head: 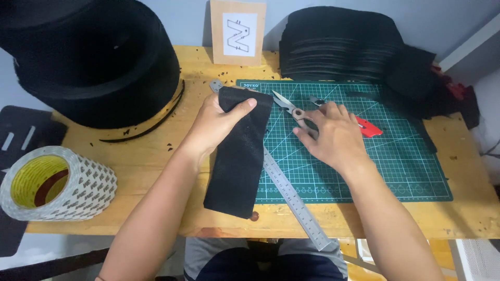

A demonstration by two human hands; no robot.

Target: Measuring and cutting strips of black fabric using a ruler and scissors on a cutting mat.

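Fabric (237, 156) is hanging from our left hand (213, 122), thumb pinching its top edge over the ruler (291, 195). We are resting our right hand (333, 135), fingers spread, on scissors (291, 106) lying on the mat (406, 156).

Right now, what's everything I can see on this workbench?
fabric strip: one, black, held up over the table's front, left of the mat
scissors: one pair, grey, on the mat under the right fingertips
ruler: one, metal, slanting across the mat's left edge
cutting mat: one, green, right half of the table
cutter: one, red, on the mat beyond the right hand
fabric roll: one, black, back left
cut fabric stack: one, black, back right
tape roll: one, white, front left
table: one, wooden
left hand: pinching the strip's top
right hand: reaching onto the scissors
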